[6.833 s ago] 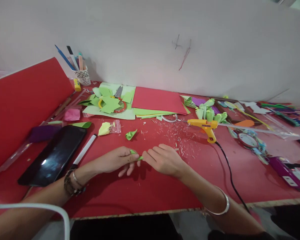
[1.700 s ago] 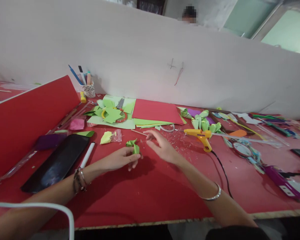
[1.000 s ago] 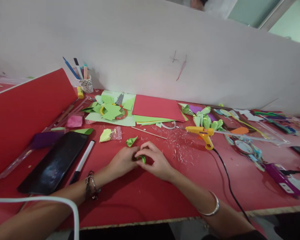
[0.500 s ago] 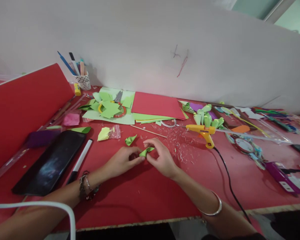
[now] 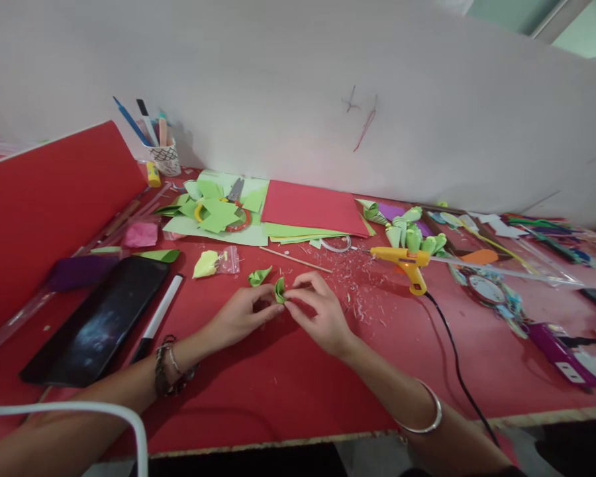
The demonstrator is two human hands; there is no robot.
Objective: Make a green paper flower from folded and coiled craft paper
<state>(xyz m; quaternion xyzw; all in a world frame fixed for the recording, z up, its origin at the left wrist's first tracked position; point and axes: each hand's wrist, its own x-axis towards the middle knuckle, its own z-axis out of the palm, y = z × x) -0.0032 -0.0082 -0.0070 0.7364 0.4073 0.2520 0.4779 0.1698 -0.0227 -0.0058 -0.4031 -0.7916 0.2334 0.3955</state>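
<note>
The left hand (image 5: 239,317) and right hand (image 5: 326,319) pinch the curled green paper (image 5: 279,290); a light, even grip should keep its curve uncrushed.

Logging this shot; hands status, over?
Left hand and right hand pinching small curled green paper piece. Similar green folded paper piece lying just beyond. Nothing between hands and piece.

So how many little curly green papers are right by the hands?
2: one green curl between left hand and right hand, the other piece on the red table just beyond. More may be hidden.
</note>
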